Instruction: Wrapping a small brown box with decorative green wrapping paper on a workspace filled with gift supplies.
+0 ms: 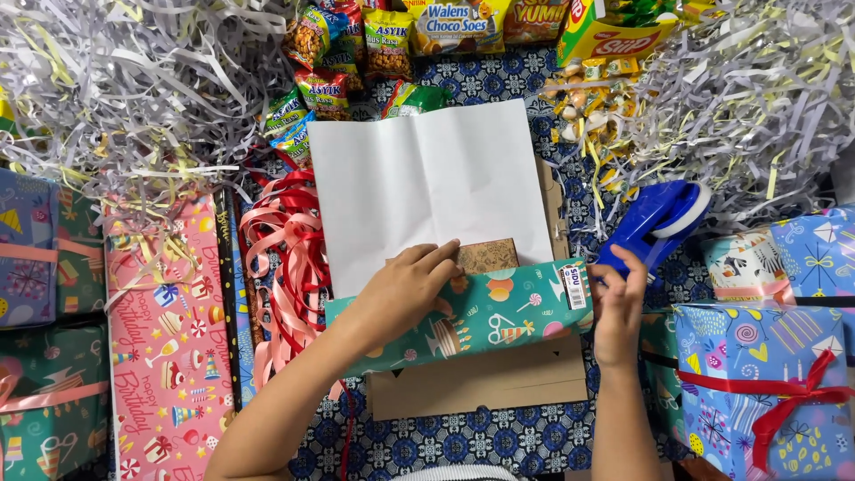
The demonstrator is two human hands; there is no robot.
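Note:
My left hand [405, 289] presses flat on a teal patterned wrapping paper [499, 313] folded over a brown cardboard box [485, 383]. The white underside of the paper [427, 183] spreads out beyond it, and a small brown patterned box [487, 256] shows just past my fingertips. My right hand [619, 307] rests at the right end of the teal fold, its fingers at the base of a blue tape dispenser [655, 223].
Pink and red ribbons [285, 258] lie left of the paper. Wrapped gifts stand at left [165, 338] and right [766, 383]. Snack packets [356, 53] line the top edge. Shredded paper [116, 89] fills both upper corners over a blue patterned cloth [445, 441].

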